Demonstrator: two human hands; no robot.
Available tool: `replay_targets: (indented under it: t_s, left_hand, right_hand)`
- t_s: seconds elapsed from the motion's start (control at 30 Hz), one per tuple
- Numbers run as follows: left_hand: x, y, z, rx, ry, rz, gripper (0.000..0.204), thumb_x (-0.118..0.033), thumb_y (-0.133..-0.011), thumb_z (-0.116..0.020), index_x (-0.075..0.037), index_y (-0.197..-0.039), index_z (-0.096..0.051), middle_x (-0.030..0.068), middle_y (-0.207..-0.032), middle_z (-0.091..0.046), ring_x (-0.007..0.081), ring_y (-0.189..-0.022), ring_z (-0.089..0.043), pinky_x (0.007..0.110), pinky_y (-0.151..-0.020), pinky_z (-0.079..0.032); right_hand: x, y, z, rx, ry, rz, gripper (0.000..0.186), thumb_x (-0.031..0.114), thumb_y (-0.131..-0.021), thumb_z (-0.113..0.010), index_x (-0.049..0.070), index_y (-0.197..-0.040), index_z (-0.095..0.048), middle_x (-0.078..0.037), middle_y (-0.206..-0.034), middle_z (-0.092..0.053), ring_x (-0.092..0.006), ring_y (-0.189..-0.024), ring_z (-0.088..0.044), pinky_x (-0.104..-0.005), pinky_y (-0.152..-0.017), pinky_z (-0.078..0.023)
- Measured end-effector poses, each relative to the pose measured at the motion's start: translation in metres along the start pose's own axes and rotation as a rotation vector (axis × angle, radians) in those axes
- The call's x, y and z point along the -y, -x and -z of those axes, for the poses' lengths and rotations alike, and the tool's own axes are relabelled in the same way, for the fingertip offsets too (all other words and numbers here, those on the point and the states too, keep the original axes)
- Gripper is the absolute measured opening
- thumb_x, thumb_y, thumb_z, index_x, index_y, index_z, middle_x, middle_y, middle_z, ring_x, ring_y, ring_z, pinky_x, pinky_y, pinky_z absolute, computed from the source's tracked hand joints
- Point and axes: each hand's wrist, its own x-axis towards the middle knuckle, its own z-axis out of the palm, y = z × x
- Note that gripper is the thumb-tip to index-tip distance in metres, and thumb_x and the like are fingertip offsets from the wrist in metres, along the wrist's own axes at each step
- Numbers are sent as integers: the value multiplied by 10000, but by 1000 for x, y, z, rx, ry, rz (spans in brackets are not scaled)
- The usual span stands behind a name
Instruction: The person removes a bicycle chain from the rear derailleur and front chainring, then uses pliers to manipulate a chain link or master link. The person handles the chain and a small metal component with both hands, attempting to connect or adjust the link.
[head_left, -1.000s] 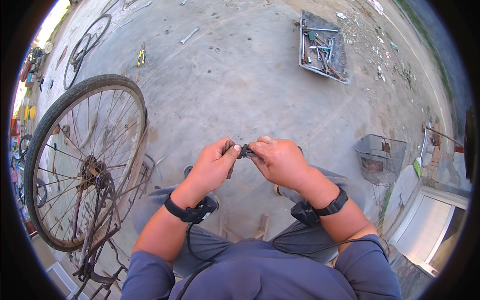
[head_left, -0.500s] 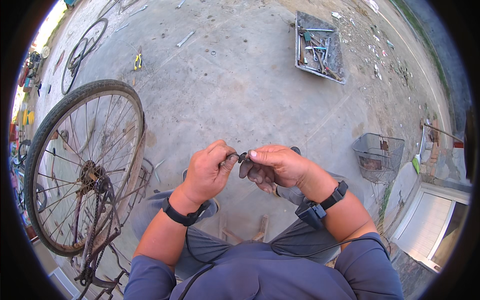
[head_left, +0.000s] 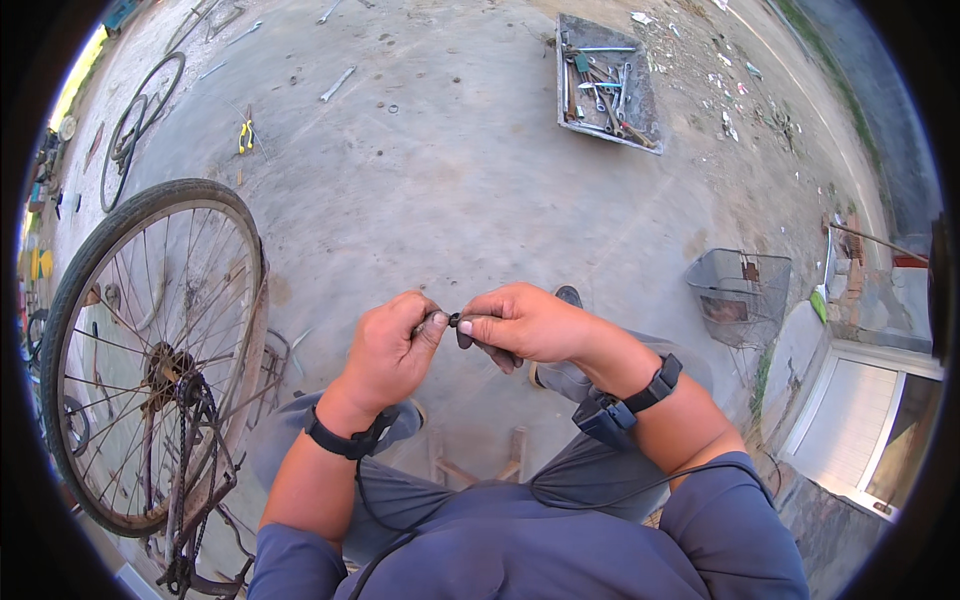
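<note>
The person has two hands, left hand (head_left: 385, 342) and right hand (head_left: 540, 325), with one small dark part (head_left: 454, 320) between the fingers (head_left: 482, 328). There are two wrist bands (head_left: 340, 438), one per arm, nearer the body than the fingers. Left of the fingers stands one large spoked wheel (head_left: 163, 375). Ahead and to the left lie one pair of pliers (head_left: 245, 136) and at least three wrenches (head_left: 338, 84); ahead and right, one tray (head_left: 608, 138) of tools (head_left: 610, 95) too jumbled to count; rightward, one wire basket (head_left: 735, 312).

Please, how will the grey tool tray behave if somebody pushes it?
The tray is probably heavy to shove, since many tools lie in it. These may slide, as they seem loosely piled. Tipping looks unlikely, because the tray is wide and shallow.
</note>
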Motion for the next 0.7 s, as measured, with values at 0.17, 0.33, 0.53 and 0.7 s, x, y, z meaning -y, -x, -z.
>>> replay_targets:
  t_s: [0.17,0.33,0.53,0.7]
  left_hand:
    - [-4,-2,-6,117,219,514,211,-169,-994,-621,-16,-851,-594,44,-652,-548,145,-545,-515,294,-513,-404]
    - [-10,-6,-5,99,508,798,227,-208,-1042,-558,-36,-896,-590,-14,-635,-521,70,-504,-468,267,-457,-378]
    - [-4,-2,-4,-12,161,175,102,-75,-984,-626,-20,-901,-600,57,-689,-555,158,-568,-526,320,-514,-408]
    - [-2,-2,-1,-68,-77,-144,93,-7,-882,-703,-36,-909,-618,109,-777,-580,284,-576,-540,351,-528,-437]
  right_hand:
    - [-9,-7,-3,-266,993,503,111,146,-931,-653,35,-929,-664,-100,-747,-626,-264,-658,-644,-391,-570,-505]
    - [-17,-7,-6,-381,1088,523,94,137,-902,-664,44,-915,-656,-126,-794,-651,-310,-743,-650,-405,-589,-515]
    - [-4,-3,6,-141,133,229,331,328,-1023,-581,19,-934,-658,-81,-745,-656,-217,-609,-637,-321,-543,-503]
    - [-5,-2,-3,69,-473,-117,477,444,-1038,-551,14,-871,-673,-47,-670,-595,-165,-541,-603,-284,-487,-463]
